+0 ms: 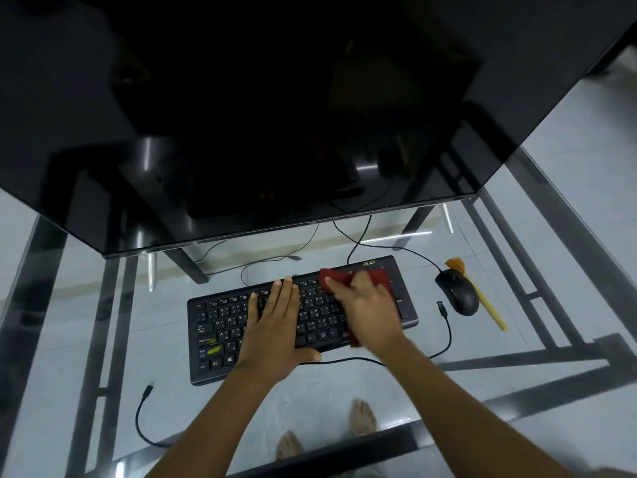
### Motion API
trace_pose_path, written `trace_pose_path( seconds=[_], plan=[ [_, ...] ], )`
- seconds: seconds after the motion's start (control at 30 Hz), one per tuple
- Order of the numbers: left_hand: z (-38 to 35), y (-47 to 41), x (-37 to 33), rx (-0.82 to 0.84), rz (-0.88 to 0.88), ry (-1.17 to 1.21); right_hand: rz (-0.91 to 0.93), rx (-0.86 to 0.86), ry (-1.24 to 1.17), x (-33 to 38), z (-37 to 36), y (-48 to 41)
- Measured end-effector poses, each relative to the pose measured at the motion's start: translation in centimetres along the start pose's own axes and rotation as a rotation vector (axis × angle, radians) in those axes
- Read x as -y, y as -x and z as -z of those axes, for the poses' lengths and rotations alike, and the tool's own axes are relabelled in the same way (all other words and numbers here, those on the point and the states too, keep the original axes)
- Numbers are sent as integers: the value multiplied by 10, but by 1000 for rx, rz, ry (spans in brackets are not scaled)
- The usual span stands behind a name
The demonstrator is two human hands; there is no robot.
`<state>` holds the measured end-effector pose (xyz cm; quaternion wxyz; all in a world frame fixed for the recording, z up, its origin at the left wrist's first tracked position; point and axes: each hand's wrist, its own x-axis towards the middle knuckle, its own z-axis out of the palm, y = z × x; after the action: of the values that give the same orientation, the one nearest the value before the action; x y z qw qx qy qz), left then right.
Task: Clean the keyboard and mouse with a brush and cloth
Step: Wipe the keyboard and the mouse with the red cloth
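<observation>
A black keyboard (220,326) lies on the glass table, slightly angled. My left hand (275,326) rests flat on its middle keys, fingers stretched forward. My right hand (368,308) presses a dark red cloth (379,276) onto the keyboard's right part; the hand looks blurred. The cloth shows above the fingers and below the palm. To the right of the keyboard sits a black mouse (458,291). A brush (482,298) with a yellow handle and orange bristles lies just behind and beside the mouse.
A large dark monitor (275,115) overhangs the far side of the glass table (517,339). Loose black cables (444,326) run around the keyboard, one with a free plug at the left front. My bare feet show through the glass below.
</observation>
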<state>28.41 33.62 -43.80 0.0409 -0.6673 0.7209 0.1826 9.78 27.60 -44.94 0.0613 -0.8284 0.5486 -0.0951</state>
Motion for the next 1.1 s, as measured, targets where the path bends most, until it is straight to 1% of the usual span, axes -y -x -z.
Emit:
trace_pose_path(
  seconds=[0.03,0.1,0.13,0.17,0.2,0.23,0.27,0.33,0.37,0.4,0.43,0.47,0.5,0.53,0.57,0.6,0.63,0.7,0.73,0.77,0.8,0.87,0.9,0.93,0.97,1.0,1.07,1.1],
  plan=[
    [0,0,1,-2,-1,-2,-79,0,15,-15,5,-5],
    [-1,1,2,-6,-8,-14,-314,-25,9,-41,12,-16],
    [-1,1,2,-3,-10,-12,-401,-33,11,-46,13,-18],
    [-1,1,2,-1,-12,-6,-428,-55,15,-40,13,-19],
    [-2,0,3,-2,-12,-1,-399,-62,23,-28,9,-19],
    [-3,0,3,-4,-13,2,-329,-63,-4,-11,4,-14],
    [-3,0,3,-7,-14,7,-232,-35,-47,7,0,-7],
    [-3,0,4,-12,-20,12,22,4,-68,24,-10,4],
    [-3,0,5,-15,-21,12,78,24,-48,19,-10,3],
    [-4,0,6,-18,-20,16,51,41,-19,6,-8,-2],
    [-4,0,6,-26,-19,22,-49,28,4,-8,-2,-8],
    [-4,0,7,-35,-21,31,-186,-2,24,-22,4,-16],
    [-5,0,8,-43,-23,41,-319,-38,5,-32,9,-20],
    [-5,1,8,-48,-25,44,-412,-63,-26,-34,11,-22],
    [-5,0,9,-51,-27,40,-435,-93,-68,-27,11,-23],
    [-6,0,9,-55,-27,34,-391,-98,-83,-15,7,-21],
    [-7,0,9,-58,-25,34,-301,-78,-94,-1,0,-15],
    [-8,0,10,-65,-32,42,-34,-3,-102,21,-7,3],
    [-8,0,11,-62,-38,40,61,37,-88,20,-5,7],
    [-8,0,12,-59,-44,35,102,46,-85,8,-4,7],
    [-8,0,13,-57,-45,31,61,40,-78,-8,0,4],
    [-9,0,13,-70,-46,21,-167,-30,-31,-37,9,-4],
    [-10,-1,13,-72,-48,17,-284,-41,-42,-48,12,-4],
    [-9,-1,13,-71,-50,15,-350,-76,-112,-47,13,-4],
    [-10,-1,13,-70,-48,16,-350,-93,-178,-39,11,-1],
    [-11,-1,13,-68,-44,17,-310,-75,-218,-26,5,6],
    [-12,-2,13,-71,-41,19,-28,37,-226,8,-2,30],
    [-11,-2,13,-75,-47,19,66,97,-279,16,1,39]
  ],
)
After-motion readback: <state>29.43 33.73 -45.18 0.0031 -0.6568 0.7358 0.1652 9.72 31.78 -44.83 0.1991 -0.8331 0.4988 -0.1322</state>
